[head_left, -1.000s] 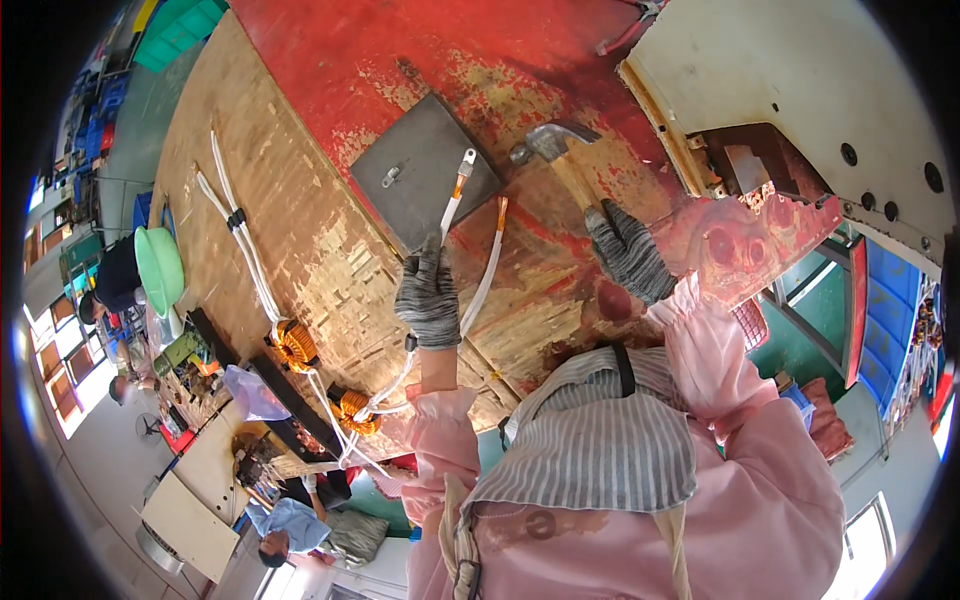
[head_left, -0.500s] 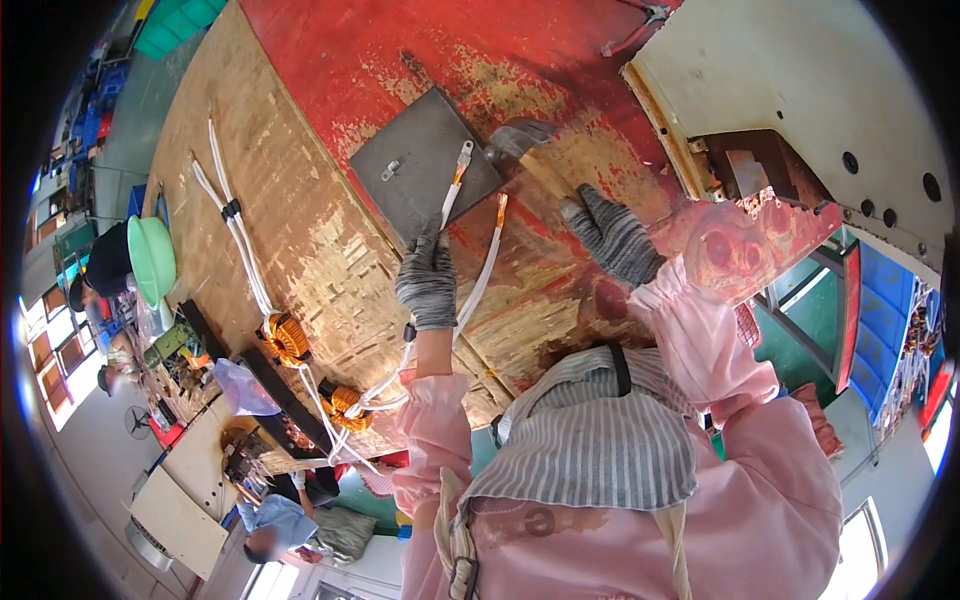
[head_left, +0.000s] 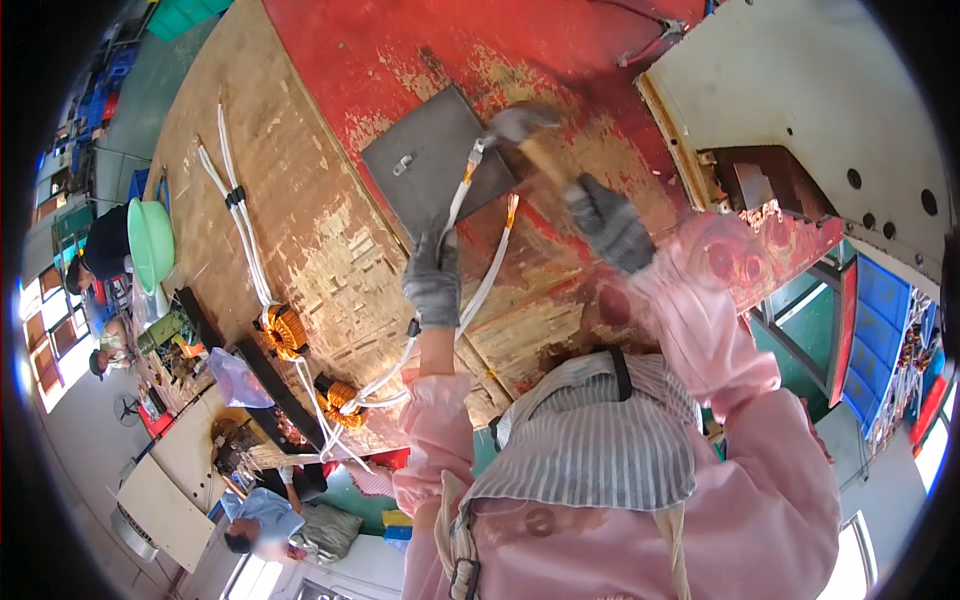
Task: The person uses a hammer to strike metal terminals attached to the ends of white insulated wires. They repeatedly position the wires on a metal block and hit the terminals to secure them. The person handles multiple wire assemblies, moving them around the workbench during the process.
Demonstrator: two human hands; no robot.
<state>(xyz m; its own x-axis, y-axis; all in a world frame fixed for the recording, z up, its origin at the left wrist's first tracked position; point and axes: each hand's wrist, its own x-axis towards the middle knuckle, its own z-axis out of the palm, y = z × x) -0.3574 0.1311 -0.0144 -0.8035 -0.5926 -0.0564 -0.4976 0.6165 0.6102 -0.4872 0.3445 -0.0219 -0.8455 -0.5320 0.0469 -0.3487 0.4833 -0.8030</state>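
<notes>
My left hand, in a grey knitted glove, is closed round a white cable. The cable's bare copper end carries a metal lug, which lies over the right part of a dark square metal plate. In my right hand, also gloved and blurred by motion, is the wooden handle of a hammer. Its head is just right of the lug; whether they touch I cannot tell. A second cable end with bare copper strands lies beside the plate. A small loose lug rests on the plate.
Two copper-wound ring coils with white leads lie at the left on the worn wooden tabletop. A pale metal panel stands at the far right. A green basin and a co-worker are off to the left.
The hammer and my right hand have moved slightly up in the picture and are now more blurred. My left hand keeps its hold on the cable. The whole view has shifted a little.
</notes>
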